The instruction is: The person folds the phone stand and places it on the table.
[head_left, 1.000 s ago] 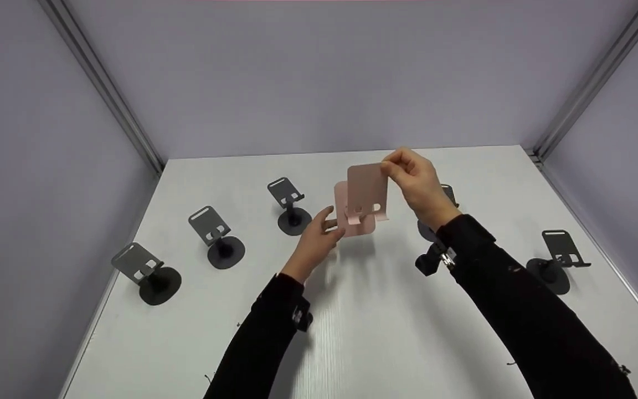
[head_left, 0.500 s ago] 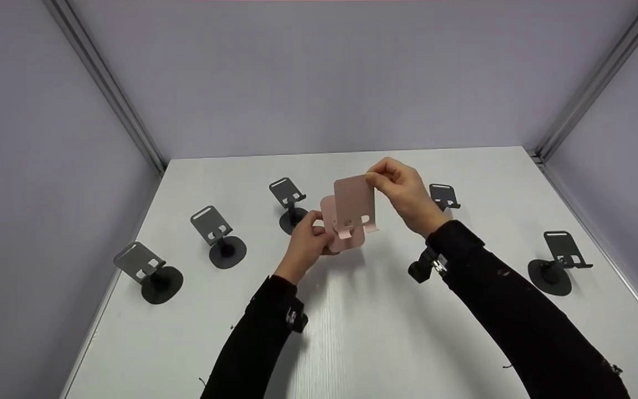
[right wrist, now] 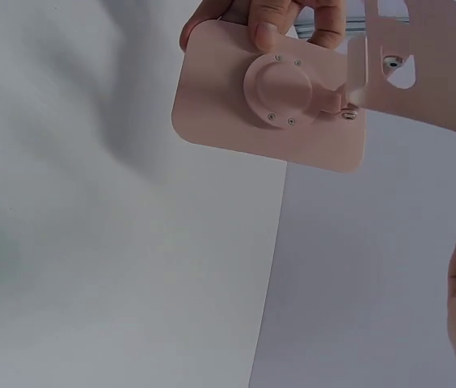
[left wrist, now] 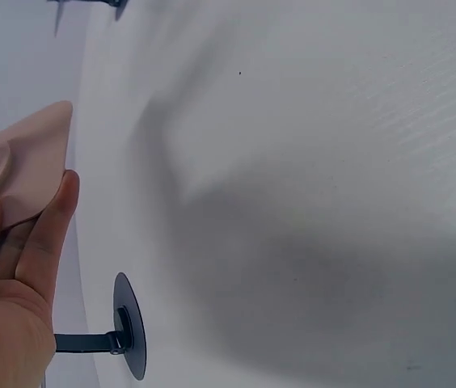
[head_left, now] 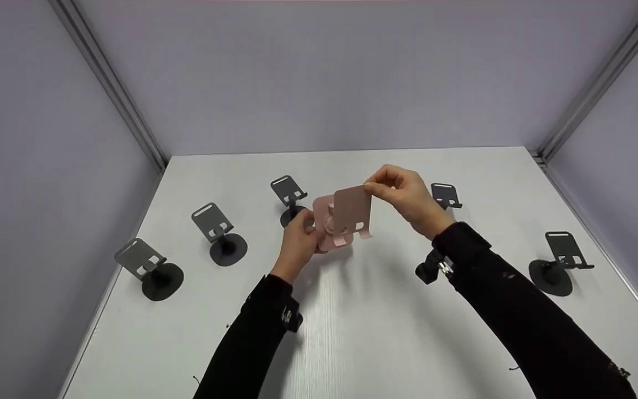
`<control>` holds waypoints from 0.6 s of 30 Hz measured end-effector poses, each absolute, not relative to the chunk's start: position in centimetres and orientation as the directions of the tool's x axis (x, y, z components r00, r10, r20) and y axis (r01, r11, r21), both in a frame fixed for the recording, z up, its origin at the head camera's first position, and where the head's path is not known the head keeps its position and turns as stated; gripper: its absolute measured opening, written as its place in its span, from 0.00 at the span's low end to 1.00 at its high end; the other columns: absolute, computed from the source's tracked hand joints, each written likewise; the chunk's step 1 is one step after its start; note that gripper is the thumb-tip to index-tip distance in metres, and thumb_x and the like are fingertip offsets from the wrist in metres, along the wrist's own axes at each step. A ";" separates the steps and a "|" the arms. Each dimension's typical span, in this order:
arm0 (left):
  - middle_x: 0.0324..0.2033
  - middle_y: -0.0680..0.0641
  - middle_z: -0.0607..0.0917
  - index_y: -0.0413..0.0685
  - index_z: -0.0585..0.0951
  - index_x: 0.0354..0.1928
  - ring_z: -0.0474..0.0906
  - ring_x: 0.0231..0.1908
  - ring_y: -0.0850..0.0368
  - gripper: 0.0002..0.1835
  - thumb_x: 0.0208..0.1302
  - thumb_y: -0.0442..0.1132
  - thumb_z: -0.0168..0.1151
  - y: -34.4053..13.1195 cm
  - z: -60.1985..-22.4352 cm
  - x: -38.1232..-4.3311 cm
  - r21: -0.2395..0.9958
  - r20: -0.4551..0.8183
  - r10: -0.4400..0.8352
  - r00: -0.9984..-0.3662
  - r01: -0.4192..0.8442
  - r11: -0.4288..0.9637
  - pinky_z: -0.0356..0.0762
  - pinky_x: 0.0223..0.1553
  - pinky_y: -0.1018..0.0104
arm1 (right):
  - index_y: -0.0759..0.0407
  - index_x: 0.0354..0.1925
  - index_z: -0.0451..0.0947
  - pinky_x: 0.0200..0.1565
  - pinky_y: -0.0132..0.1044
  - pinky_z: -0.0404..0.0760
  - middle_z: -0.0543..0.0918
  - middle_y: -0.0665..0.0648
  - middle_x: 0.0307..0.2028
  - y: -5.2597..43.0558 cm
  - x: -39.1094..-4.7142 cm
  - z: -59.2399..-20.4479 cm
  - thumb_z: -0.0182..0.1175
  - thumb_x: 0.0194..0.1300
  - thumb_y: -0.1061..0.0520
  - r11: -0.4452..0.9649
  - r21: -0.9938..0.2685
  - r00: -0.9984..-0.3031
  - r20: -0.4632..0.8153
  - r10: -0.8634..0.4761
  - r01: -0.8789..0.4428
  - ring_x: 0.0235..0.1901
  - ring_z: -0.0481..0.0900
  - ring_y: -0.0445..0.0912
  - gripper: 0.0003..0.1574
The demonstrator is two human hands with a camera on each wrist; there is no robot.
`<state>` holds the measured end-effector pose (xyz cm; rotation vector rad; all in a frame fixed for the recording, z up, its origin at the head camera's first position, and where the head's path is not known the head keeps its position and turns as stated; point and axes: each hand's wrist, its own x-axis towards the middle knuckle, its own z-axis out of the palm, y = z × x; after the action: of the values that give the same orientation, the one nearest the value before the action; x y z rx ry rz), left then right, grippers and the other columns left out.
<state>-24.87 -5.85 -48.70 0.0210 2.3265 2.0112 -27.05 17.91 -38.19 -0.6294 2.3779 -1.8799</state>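
Observation:
A pink phone stand (head_left: 352,210) is held up above the white table between both hands. Its rectangular base plate, with a round hinge mount and small screws, shows in the right wrist view (right wrist: 212,105). My left hand (head_left: 298,239) grips the edge of that base, thumb on the face and fingers behind, as the left wrist view of the hand (left wrist: 18,283) also shows. My right hand (head_left: 407,199) pinches the upper right corner of the stand's cradle plate (head_left: 351,208). The cradle stands tilted away from the base, its two hooks pointing down.
Three dark grey phone stands stand at left: a near one (head_left: 161,281), a middle one (head_left: 229,249) and a far one (head_left: 288,189). Two more are at right, one (head_left: 445,194) partly behind the right arm, another (head_left: 552,277) near the edge. Panel walls (head_left: 319,77) enclose the white table (head_left: 385,332).
The pink stand has come lower and to the left. My left hand, loose beside the base a second ago, has taken hold of its edge; my right hand keeps its pinch.

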 end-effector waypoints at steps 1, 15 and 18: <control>0.39 0.37 0.89 0.41 0.75 0.52 0.88 0.35 0.50 0.14 0.66 0.23 0.56 -5.9 -48.7 -24.8 0.987 -0.032 0.045 -0.998 -0.025 0.157 0.87 0.32 0.60 | 0.63 0.40 0.81 0.54 0.43 0.75 0.84 0.52 0.39 18.0 -27.0 -38.1 0.68 0.69 0.52 0.206 -0.933 -0.913 0.211 -0.349 -0.295 0.44 0.76 0.48 0.14; 0.48 0.38 0.87 0.42 0.78 0.47 0.86 0.47 0.49 0.15 0.62 0.21 0.58 -6.5 -48.8 -24.1 0.946 0.095 -0.007 -0.995 0.088 0.313 0.84 0.38 0.61 | 0.64 0.41 0.79 0.62 0.47 0.74 0.85 0.56 0.41 18.9 -26.6 -38.5 0.65 0.72 0.50 0.227 -0.939 -0.901 0.152 -0.406 -0.260 0.47 0.81 0.52 0.16; 0.44 0.39 0.88 0.42 0.78 0.46 0.85 0.41 0.53 0.14 0.61 0.21 0.58 -6.4 -48.7 -24.0 0.945 0.113 -0.008 -0.994 0.105 0.311 0.81 0.33 0.65 | 0.64 0.40 0.79 0.63 0.47 0.74 0.86 0.55 0.40 18.9 -26.7 -38.6 0.64 0.72 0.52 0.210 -0.943 -0.898 0.154 -0.413 -0.258 0.47 0.82 0.51 0.15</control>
<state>-23.97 -6.37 -48.71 0.0971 2.6194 1.9006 -26.66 18.87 -38.59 -0.6535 2.3378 -1.7804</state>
